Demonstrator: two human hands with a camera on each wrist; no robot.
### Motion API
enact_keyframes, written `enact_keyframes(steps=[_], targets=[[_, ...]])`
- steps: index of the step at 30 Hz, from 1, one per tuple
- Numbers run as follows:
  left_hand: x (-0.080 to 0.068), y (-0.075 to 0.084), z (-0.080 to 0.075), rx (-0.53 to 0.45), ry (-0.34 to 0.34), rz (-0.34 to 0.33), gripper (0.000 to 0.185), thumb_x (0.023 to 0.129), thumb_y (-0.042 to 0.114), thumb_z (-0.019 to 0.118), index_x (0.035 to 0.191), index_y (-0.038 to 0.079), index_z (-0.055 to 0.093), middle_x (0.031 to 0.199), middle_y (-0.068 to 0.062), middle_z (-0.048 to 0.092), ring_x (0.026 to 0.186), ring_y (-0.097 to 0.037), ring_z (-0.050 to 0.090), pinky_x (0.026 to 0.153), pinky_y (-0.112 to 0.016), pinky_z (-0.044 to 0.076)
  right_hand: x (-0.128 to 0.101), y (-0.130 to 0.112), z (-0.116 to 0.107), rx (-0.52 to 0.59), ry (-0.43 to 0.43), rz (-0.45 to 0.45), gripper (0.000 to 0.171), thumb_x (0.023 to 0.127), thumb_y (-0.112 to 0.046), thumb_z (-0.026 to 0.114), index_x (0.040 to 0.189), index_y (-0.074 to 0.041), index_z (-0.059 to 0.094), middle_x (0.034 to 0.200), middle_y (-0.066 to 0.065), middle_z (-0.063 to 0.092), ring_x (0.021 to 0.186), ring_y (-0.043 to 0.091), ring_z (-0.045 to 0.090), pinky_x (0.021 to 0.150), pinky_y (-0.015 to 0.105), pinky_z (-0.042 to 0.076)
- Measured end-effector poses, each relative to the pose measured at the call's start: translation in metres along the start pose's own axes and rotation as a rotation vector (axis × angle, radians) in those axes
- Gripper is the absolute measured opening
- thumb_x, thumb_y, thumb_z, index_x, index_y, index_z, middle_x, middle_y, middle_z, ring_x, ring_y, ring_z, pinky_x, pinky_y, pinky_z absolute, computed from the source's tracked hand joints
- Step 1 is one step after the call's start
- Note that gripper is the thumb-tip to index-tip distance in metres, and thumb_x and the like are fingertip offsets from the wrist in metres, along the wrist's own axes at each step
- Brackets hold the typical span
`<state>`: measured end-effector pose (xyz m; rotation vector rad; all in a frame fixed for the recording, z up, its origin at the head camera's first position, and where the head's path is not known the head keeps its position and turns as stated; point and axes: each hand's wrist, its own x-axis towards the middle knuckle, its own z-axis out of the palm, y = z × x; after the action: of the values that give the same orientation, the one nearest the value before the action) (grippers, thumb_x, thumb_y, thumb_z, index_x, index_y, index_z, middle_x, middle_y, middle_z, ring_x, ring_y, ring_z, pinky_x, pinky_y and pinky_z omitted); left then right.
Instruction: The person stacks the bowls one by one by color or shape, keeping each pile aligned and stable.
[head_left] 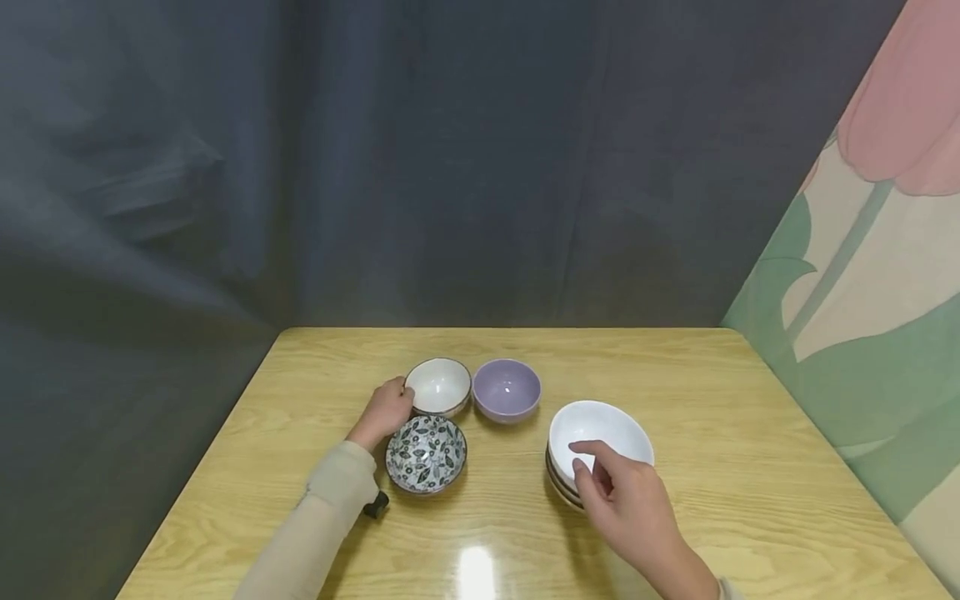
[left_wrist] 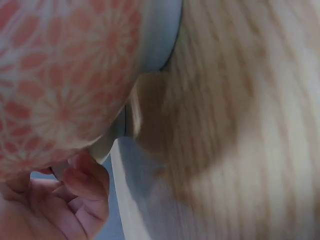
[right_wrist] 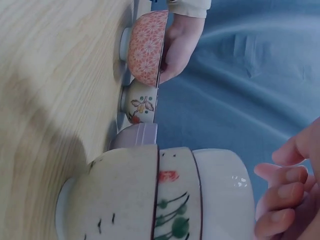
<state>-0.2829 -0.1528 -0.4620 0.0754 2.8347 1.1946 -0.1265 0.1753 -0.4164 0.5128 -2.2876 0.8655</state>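
Bowls sit on the wooden table (head_left: 675, 533). Left hand (head_left: 386, 410) grips the leaf-patterned bowl (head_left: 426, 454) at its far-left rim; right hand (head_left: 626, 500), fingers relaxed and empty, hovers over the stacked white bowl (head_left: 600, 429).

Can't make out the lower bowls (head_left: 564, 487) in the stack from the head view, mostly tucked under the top white bowl (head_left: 600, 429) and behind the right hand (head_left: 626, 500). Left wrist shot all blurry, orange-patterned bowl (left_wrist: 65, 75) chopped off by the frame, only curled fingertips (left_wrist: 82, 182) showing. Small dark thing (head_left: 375, 504) by the left sleeve too tiny to identify.
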Motion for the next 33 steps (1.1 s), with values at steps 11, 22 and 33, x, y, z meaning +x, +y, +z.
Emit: enact_keyframes(steps=[11,22,33], targets=[[0.005,-0.002,0.001,0.027,0.059,-0.008,0.043,0.101,0.011,0.037,0.134,-0.016,0.047,0.092,-0.019,0.063,0.086,-0.028,0.062,0.087,-0.047,0.053,-0.002,-0.005,-0.004,0.052,-0.042,0.030,0.022,0.081,0.004,0.071,0.093,-0.015,0.075,0.059,-0.023,0.037,0.050,-0.010,0.031,0.047,0.010,0.031],[-0.004,0.002,-0.020,0.041,0.097,-0.003,0.043,0.101,0.012,0.035,0.133,-0.014,0.047,0.098,-0.024,0.065,0.086,-0.031,0.062,0.081,-0.046,0.053,0.002,-0.017,0.011,0.152,-0.048,-0.061,0.027,0.080,0.006,0.070,0.092,-0.018,0.073,0.060,-0.021,0.041,0.052,-0.013,0.032,0.047,0.007,0.032],[-0.019,0.013,-0.039,0.054,0.120,0.037,0.047,0.102,0.012,0.034,0.139,-0.016,0.043,0.126,-0.033,0.059,0.100,-0.036,0.060,0.092,-0.051,0.051,0.007,-0.022,0.024,0.162,-0.139,-0.026,0.015,0.080,0.006,0.069,0.089,-0.003,0.076,0.061,-0.020,0.049,0.053,-0.012,0.039,0.049,0.008,0.038]])
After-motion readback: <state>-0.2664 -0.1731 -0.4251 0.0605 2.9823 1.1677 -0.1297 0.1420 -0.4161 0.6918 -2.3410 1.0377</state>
